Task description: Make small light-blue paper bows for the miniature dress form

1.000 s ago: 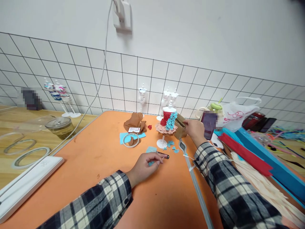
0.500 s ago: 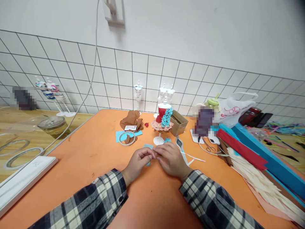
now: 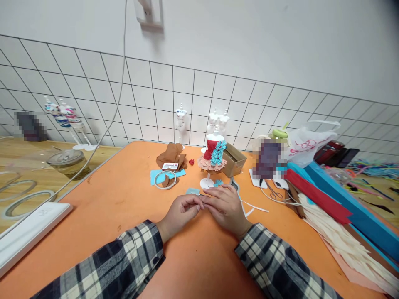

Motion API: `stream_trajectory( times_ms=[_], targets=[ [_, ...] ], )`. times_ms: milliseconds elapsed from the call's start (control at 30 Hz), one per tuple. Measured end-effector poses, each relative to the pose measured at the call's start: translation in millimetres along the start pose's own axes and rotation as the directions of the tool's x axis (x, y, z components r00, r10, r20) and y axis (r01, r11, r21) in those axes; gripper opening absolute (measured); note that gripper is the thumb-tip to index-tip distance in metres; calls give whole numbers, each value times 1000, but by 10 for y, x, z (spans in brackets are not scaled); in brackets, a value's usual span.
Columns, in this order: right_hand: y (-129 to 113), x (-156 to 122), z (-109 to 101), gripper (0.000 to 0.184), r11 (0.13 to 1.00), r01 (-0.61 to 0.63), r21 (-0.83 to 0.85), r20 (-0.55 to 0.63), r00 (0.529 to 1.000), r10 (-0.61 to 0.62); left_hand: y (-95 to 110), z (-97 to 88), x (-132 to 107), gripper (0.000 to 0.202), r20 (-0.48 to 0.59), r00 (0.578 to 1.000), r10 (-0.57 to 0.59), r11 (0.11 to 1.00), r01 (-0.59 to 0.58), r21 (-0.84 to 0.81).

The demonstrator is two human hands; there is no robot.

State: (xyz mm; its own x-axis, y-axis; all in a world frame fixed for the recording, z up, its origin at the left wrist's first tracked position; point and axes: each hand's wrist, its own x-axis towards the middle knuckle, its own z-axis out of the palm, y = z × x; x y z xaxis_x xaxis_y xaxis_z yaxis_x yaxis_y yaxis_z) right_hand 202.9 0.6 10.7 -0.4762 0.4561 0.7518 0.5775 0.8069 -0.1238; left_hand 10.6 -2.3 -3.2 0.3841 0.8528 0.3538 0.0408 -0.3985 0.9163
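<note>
My left hand [image 3: 181,216] and my right hand [image 3: 227,209] meet fingertip to fingertip low over the orange table. Both are closed in a pinch. Something small shows between them, with a tiny dark tip, but I cannot make out what it is. A light blue paper piece [image 3: 192,191] lies just beyond my fingers. Behind my right hand stands a small dress-form mannequin [image 3: 215,137] on a round white base, wearing a red bodice [image 3: 211,148], a turquoise ruffle [image 3: 218,152] and a pink frilled skirt [image 3: 204,162]. A turquoise ruffled piece [image 3: 218,182] rests by its base.
Brown crepe paper [image 3: 171,155], a tape roll [image 3: 156,185] and a cardboard box [image 3: 236,164] sit near the wall. Scissors [image 3: 275,193] and long strips of cream paper [image 3: 330,232] lie right. A white power bank-like block [image 3: 34,232] is at left.
My two hands stay together, with slight finger movement. A tiny dark tip now shows between them. The view has shifted slightly.
</note>
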Motion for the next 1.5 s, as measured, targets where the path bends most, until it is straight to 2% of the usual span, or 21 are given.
stream_trajectory(
  times_ms=[100, 167, 300, 400, 467, 533, 600, 667, 767, 833, 933, 1167, 1300, 1400, 1500],
  targets=[
    [28, -13, -24, 13, 1000, 3, 15, -13, 1000, -3, 15, -5, 1, 16, 4, 1000, 3, 997, -3, 79],
    [45, -24, -42, 13, 1000, -9, 11, 9, 1000, 8, 19, -20, 2, 15, 6, 1000, 11, 975, -12, 221],
    [78, -41, -47, 13, 994, -106, 9, 120, 987, 104, 14, -74, 8, 19, 43, 997, 62, 815, -76, 574],
    [117, -56, -26, 14, 979, -205, 11, 160, 967, 201, 8, -114, 22, 28, 17, 999, 31, 692, -34, 721],
    [139, -69, -11, 15, 972, -235, 7, 161, 960, 231, 3, -137, 36, 32, -34, 999, 1, 657, 25, 753],
    [146, -79, 2, 14, 971, -238, 5, 167, 958, 234, 1, -152, 53, 36, -37, 999, 25, 647, 12, 762],
    [133, -84, 15, 13, 973, -231, 6, 182, 957, 226, 7, -152, 69, 38, 36, 995, 94, 621, -87, 779],
    [112, -84, 26, 12, 973, -230, 11, 194, 955, 224, 25, -134, 79, 32, 122, 981, 151, 563, -187, 805],
    [94, -82, 36, 11, 971, -239, 24, 196, 953, 230, 63, -94, 84, 21, 189, 967, 173, 476, -250, 843],
    [98, -82, 37, 10, 969, -247, 30, 192, 952, 237, 89, -75, 82, 23, 214, 962, 169, 445, -269, 855],
    [107, -82, 36, 10, 967, -255, 30, 192, 950, 245, 126, -66, 73, 25, 247, 954, 170, 416, -297, 860],
    [82, -79, 42, 10, 965, -260, 32, 220, 944, 247, 147, -55, 58, 21, 250, 941, 227, 345, -318, 883],
    [77, -85, 39, 9, 964, -262, 39, 222, 943, 248, 139, -59, 61, 26, 280, 927, 250, 311, -351, 883],
    [92, -91, 44, 10, 969, -245, 22, 194, 952, 236, 120, -53, 53, 26, 255, 939, 232, 361, -326, 874],
    [131, -107, 75, 12, 955, -291, 51, 147, 948, 281, 58, -83, 61, 23, 168, 970, 174, 491, -233, 839]
  ],
)
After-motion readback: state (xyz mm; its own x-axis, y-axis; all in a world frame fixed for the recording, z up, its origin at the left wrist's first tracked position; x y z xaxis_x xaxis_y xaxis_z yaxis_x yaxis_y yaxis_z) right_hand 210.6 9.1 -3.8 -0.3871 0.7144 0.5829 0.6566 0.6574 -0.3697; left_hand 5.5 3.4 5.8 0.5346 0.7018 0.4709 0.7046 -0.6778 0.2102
